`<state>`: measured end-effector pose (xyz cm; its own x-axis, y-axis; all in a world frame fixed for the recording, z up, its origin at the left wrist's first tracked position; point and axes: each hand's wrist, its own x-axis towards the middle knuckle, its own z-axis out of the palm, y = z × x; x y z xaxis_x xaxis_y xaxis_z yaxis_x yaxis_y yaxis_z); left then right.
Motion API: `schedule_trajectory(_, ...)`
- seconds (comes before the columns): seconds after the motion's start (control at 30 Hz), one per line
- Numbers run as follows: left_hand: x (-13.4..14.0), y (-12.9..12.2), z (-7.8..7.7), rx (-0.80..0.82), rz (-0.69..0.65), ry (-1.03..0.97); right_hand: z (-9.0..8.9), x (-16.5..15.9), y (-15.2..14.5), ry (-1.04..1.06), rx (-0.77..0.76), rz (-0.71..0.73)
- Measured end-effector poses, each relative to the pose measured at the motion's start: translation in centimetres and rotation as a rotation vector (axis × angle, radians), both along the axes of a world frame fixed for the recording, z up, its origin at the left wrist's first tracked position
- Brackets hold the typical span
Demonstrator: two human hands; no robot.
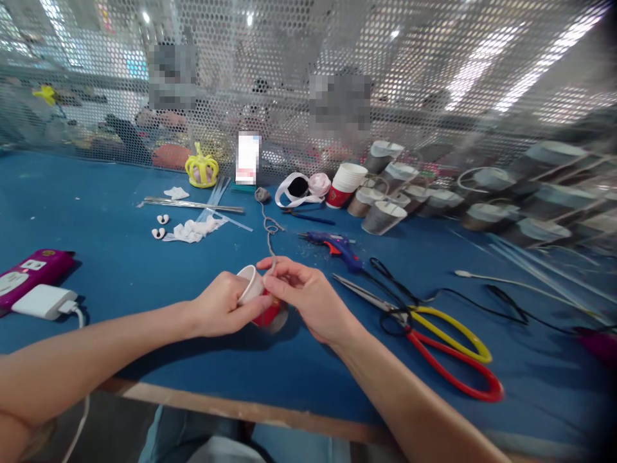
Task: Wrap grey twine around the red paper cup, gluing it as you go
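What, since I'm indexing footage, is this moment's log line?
left hand: holding cup; right hand: pinching gray cord beside cup; glue gun: on table

No readable text or numbers

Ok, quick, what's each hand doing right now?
Left hand: closed around the paper cup.
Right hand: closed, fingertips pinching the gray yarn beside the cup.
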<state>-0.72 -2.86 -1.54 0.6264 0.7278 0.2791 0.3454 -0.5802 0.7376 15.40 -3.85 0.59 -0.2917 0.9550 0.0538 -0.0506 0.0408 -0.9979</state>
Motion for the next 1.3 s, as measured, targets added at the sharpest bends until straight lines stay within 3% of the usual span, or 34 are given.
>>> schedule_trajectory(0.2, 0.5, 0.6, 0.0, -0.656, 0.133, -0.293, 0.2, 1.0, 0.4, -0.046, 0.162, -0.253)
schedule_trajectory(0.4, 0.7, 0.8, 0.1, -0.830, 0.183, -0.423, 0.0, 1.7, 0.6, -0.187, 0.246, -0.289)
schedule_trajectory(0.77, 0.7, 0.7, 0.0, -0.857, 0.218, -0.425, 0.1, 2.0, 0.8, -0.288, 0.285, -0.328)
schedule_trajectory(1.3, 0.3, -0.6, 0.2, -0.624, 0.017, -0.364, -0.4, 1.8, 1.2, -0.428, 0.235, -0.256)
